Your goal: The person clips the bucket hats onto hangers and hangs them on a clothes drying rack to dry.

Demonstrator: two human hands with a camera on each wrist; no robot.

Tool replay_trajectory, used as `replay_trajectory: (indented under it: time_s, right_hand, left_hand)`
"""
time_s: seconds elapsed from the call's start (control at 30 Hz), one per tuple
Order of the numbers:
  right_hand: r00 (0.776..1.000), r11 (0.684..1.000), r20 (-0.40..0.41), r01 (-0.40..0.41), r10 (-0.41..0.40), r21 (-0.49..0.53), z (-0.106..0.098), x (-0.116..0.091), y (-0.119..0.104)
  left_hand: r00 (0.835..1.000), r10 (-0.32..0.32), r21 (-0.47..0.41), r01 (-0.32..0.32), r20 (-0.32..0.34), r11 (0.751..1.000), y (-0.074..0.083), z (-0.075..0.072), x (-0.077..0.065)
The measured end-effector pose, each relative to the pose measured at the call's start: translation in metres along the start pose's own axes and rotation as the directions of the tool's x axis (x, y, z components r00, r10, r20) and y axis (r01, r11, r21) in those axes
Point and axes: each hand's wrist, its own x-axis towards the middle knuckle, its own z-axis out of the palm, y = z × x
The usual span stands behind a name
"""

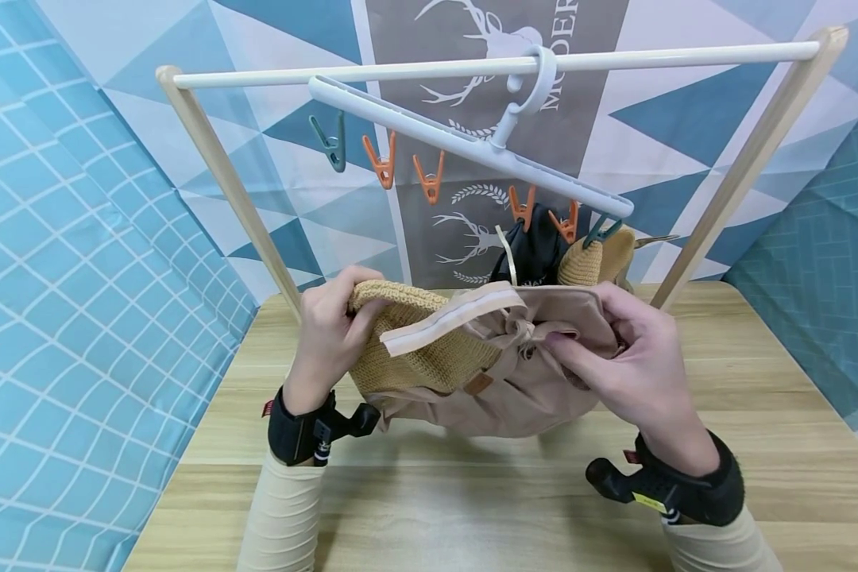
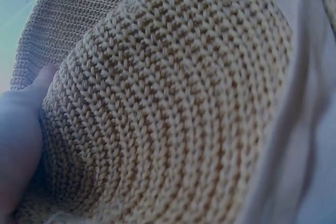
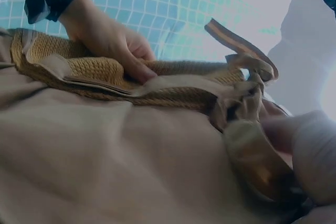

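Observation:
A sun hat with a tan knitted-straw part and dusty pink cloth is held up between both hands above the table. My left hand grips the straw edge at the left, thumb on the near side. On the right, my right hand pinches the pink cloth beside a knotted ribbon with a pale stripe, whose loose end points left. A small brown patch sits on the hat. The left wrist view is mostly filled by straw knit; some right fingers are hidden behind the cloth.
A white hanger hangs tilted from a rack rail, its right end lower. It carries orange clips and green clips. A black item and a straw item hang at its right, behind the hat. Wooden table below.

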Motion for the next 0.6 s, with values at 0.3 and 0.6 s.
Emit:
replay_trajectory:
  time_s: [0.3,0.6]
  right_hand:
    - [0.961,0.998,0.275,0.003,-0.019,0.057,-0.014,0.004,-0.003]
    - [0.946,0.998,0.324,0.052,-0.036,-0.042,-0.001,-0.001,-0.005]
  left_hand:
    - [0.996,0.057,0.056,-0.054,-0.062,0.997,0.000,0.001,-0.001]
    - [0.993,0.116,0.140,-0.117,0.016,0.983,0.011,0.001,0.002]
